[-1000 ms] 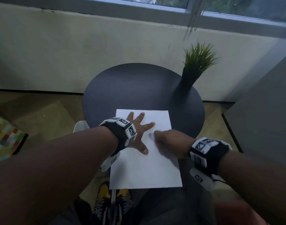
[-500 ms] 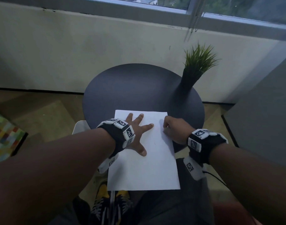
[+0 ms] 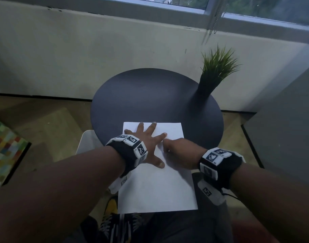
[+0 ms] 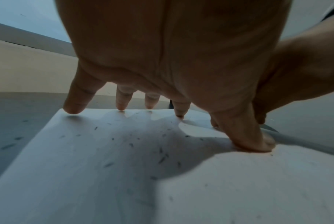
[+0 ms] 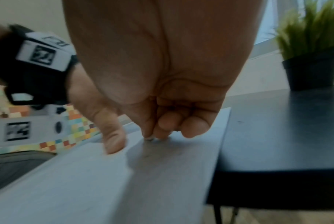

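A white sheet of paper (image 3: pixel 157 190) lies on the near part of a round dark table (image 3: pixel 150 95), and its near half hangs past the table's edge. My left hand (image 3: pixel 146 142) lies flat on the sheet's far left part with fingers spread, fingertips (image 4: pixel 74 109) at the far edge. My right hand (image 3: pixel 178 151) sits just right of the left index finger. Its fingers are curled, and their tips (image 5: pixel 158 134) press down on the paper (image 5: pixel 85 181). It holds nothing.
A potted grass plant (image 3: pixel 216 67) in a black pot (image 5: pixel 313 71) stands at the table's far right. A white chair (image 3: pixel 87 141) shows at the left under the table, a checkered coloured object (image 3: pixel 2 151) lies on the floor, and a grey cabinet (image 3: pixel 281 128) stands to the right.
My right hand slid out to the sheet's right edge, then came back left to beside the left index finger. My left hand stays spread, its fingertips now at the far edge.
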### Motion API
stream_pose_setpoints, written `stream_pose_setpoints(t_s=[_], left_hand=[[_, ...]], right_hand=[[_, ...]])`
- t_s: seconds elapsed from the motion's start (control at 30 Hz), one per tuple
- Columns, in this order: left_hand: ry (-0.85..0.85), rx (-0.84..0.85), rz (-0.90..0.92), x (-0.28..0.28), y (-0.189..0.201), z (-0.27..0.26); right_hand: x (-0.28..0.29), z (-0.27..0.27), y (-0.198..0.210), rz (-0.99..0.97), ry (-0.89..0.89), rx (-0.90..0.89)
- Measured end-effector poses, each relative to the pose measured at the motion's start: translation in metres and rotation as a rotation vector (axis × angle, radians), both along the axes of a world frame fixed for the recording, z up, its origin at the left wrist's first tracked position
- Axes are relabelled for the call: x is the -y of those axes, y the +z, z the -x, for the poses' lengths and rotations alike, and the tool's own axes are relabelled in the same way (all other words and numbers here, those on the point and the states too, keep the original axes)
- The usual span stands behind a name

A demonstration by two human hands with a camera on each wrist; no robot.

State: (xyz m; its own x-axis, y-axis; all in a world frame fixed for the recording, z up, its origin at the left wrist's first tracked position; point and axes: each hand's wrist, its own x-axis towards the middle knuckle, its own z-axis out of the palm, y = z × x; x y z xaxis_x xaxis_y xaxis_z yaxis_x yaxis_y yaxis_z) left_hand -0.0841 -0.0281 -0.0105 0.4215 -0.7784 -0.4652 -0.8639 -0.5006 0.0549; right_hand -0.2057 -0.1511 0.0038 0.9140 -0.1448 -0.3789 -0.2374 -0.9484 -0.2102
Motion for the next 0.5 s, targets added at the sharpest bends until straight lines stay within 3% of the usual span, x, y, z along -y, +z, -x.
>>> stream_pose_setpoints(t_s=[0.13, 0.2, 0.33, 0.5], left_hand=[[0.023, -0.045, -0.018, 0.000, -0.002, -0.002], [0.022, -0.047, -0.018, 0.001, -0.001, -0.002], [0.019, -0.042, -0.009, 0.001, -0.003, -0.003], [0.042, -0.057, -0.035, 0.001, 0.000, -0.001]], right_hand=[[0.038, -0.014, -0.001, 0.023, -0.275, 0.071], [0.028, -0.013, -0.002, 0.036, -0.264, 0.096], [-0.010, -0.003, -0.002, -0.048, -0.025, 0.008], [0.043, -0.018, 0.002, 0.040, -0.265, 0.061]])
